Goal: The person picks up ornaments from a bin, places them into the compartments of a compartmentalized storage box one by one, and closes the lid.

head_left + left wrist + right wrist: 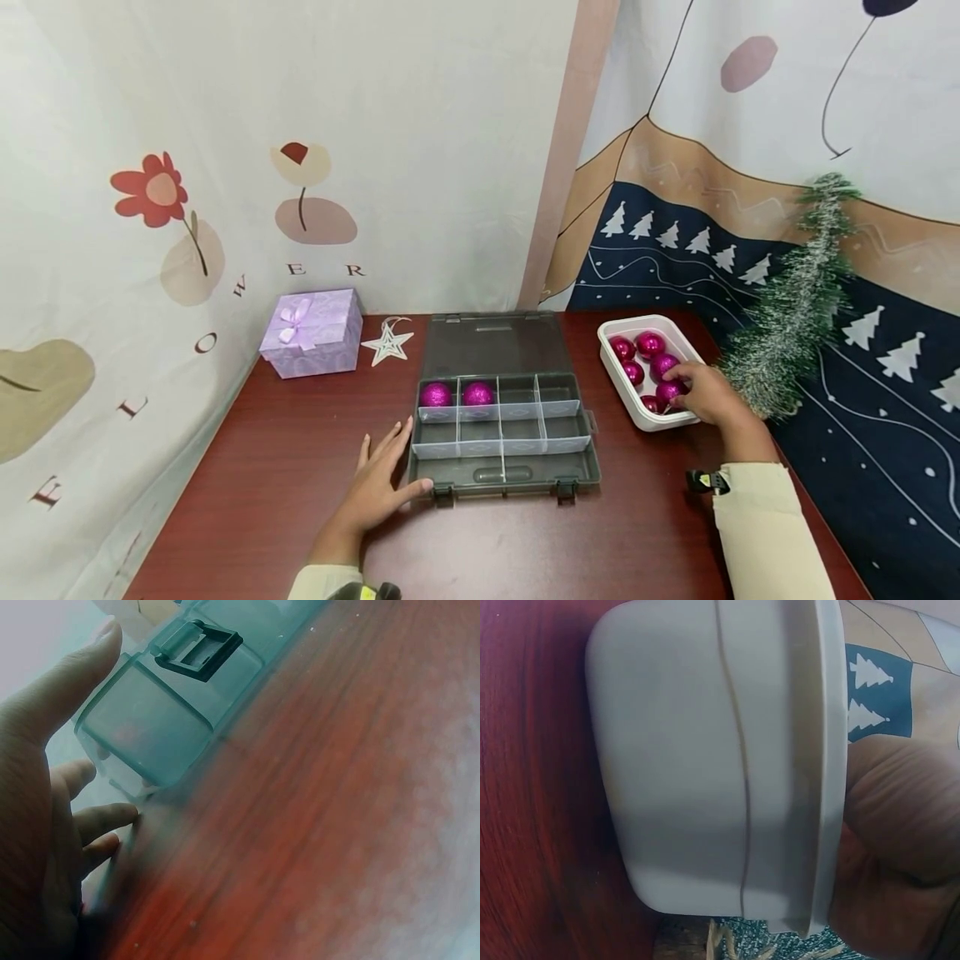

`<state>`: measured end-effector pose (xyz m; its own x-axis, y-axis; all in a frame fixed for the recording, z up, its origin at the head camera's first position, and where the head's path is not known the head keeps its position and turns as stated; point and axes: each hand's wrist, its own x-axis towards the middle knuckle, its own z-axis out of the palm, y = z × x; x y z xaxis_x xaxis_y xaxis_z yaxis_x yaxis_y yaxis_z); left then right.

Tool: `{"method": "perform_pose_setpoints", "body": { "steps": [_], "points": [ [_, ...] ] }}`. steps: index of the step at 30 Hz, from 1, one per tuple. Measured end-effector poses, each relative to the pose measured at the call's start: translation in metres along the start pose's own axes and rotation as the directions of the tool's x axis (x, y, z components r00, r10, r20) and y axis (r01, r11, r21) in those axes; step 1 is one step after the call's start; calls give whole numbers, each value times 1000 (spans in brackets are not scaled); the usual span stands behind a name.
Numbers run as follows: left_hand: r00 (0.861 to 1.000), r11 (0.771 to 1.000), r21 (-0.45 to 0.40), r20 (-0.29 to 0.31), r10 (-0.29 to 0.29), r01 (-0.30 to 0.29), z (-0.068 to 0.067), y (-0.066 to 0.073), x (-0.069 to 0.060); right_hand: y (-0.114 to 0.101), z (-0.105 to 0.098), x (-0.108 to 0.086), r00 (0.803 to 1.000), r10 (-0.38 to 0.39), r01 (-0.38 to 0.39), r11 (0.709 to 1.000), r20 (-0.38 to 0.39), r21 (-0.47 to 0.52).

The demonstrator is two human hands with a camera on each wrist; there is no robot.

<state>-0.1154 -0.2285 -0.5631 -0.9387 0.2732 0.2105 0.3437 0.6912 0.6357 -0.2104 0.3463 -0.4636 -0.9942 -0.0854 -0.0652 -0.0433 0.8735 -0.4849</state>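
Note:
A grey see-through organizer box (504,482) lies with its lid folded back. Two glittery magenta Christmas balls (436,395) sit in adjoining compartments of its back row, at the left. My left hand (378,487) has its fingers spread along the box's left side, the thumb by the front left corner; the left wrist view shows this corner and a latch (199,650). In the white tub (637,408), my right hand (703,392) holds a magenta ball (670,390) between thumb and fingers. Several shiny and glittery balls (650,344) lie around it. In the right wrist view the tub wall hides the fingertips.
A lilac gift box (318,333) with a bow stands at the back left, beside a white star ornament (388,343). Right of the tub leans a frosted small artificial tree (795,308). Printed cloth (450,167) hangs behind the brown table (292,467).

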Motion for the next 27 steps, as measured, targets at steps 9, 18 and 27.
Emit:
{"method": "perform_pose_setpoints", "body": {
  "steps": [9,18,27],
  "points": [
    [1000,1000,6,-7,3,-3,2,-2,0,-3,-12,-13,996,-65,71,993,-61,95],
    [1000,1000,-4,-26,15,-16,2,-4,0,-2,-11,-19,979,-136,169,959,-155,229],
    [1000,1000,6,-15,12,-12,3,-6,1,-3,-1,-20,951,-202,290,842,-233,455]
  ]
}}
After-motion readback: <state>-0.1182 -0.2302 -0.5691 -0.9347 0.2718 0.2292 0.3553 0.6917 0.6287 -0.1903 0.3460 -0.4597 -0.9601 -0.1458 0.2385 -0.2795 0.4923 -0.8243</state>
